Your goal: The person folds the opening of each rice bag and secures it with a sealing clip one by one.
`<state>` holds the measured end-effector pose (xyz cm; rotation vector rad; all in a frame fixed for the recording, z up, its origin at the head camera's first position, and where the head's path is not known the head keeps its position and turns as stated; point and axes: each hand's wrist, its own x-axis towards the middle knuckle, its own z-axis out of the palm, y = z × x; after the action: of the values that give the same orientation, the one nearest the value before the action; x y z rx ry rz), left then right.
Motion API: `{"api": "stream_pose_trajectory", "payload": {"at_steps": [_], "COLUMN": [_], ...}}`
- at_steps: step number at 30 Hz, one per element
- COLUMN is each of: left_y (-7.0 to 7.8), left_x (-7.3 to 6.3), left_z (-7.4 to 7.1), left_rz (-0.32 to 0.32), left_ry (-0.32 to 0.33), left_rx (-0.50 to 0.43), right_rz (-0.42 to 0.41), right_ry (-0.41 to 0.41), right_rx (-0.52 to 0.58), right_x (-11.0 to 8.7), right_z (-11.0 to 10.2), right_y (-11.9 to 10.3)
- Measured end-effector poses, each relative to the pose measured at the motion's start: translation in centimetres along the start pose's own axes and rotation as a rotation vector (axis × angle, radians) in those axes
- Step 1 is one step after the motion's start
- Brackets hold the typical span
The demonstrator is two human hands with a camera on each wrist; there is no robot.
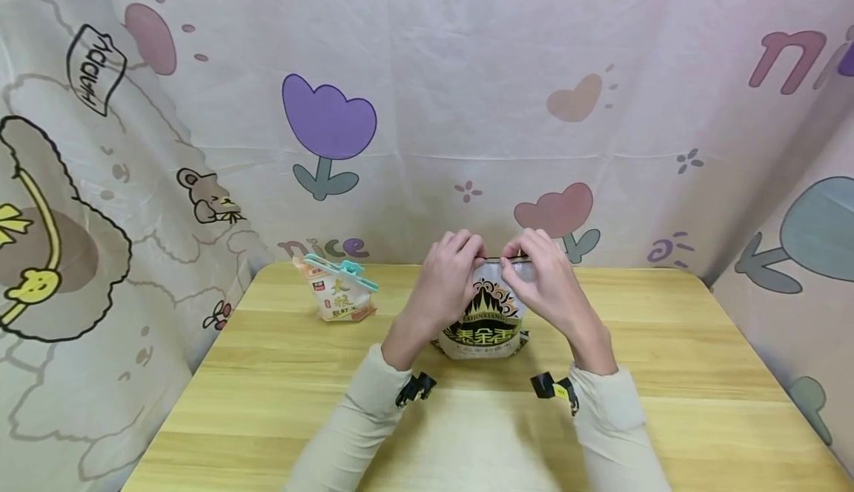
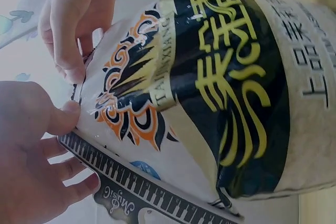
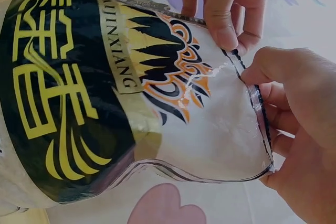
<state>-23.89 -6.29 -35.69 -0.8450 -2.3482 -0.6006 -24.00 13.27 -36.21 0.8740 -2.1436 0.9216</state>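
Note:
A rice bag point(image 1: 487, 344), white with a black, gold and orange print, stands upright on the table. My left hand point(image 1: 440, 281) pinches its top edge between thumb and fingers at the left. Close beside it, my right hand point(image 1: 550, 284) grips the same edge at the right, thumb in front and fingers behind. A dark ruler-like strip point(image 2: 126, 174) with piano keys and "Music" lettering runs from my left fingers down along the bag's side. The bag's top edge looks flattened between the hands.
At the back left of the wooden table point(image 1: 267, 373) stands a smaller packet point(image 1: 340, 301), its top held by a teal clip point(image 1: 343, 270). A printed cloth point(image 1: 434, 107) hangs right behind the table's far edge. Dark wrist devices point(image 1: 416, 390) sit at both sleeves.

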Motion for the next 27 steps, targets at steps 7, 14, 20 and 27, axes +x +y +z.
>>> {"api": "stream_pose_trajectory", "payload": {"at_steps": [7,14,20,27], "left_y": [-1.6,-2.6,-4.0,-6.0], "left_x": [1.6,2.7,3.1,3.7], "left_z": [0.1,0.7,0.8,0.7], "left_rz": [-0.035,-0.072,-0.091,-0.113], "left_ry": [-0.037,-0.033,-0.001,0.045], "left_rx": [-0.004,0.009,0.018,0.049], "right_rz": [0.036,0.046,0.034,-0.007], "right_ry": [-0.057,-0.086,-0.097,-0.071], "right_rx": [-0.011,-0.019,-0.044,-0.072], "right_x": [1.8,3.1,4.4,6.0], "right_z": [0.5,1.0,2.2,4.0], "right_y": [1.2,2.2,2.8,3.5]}}
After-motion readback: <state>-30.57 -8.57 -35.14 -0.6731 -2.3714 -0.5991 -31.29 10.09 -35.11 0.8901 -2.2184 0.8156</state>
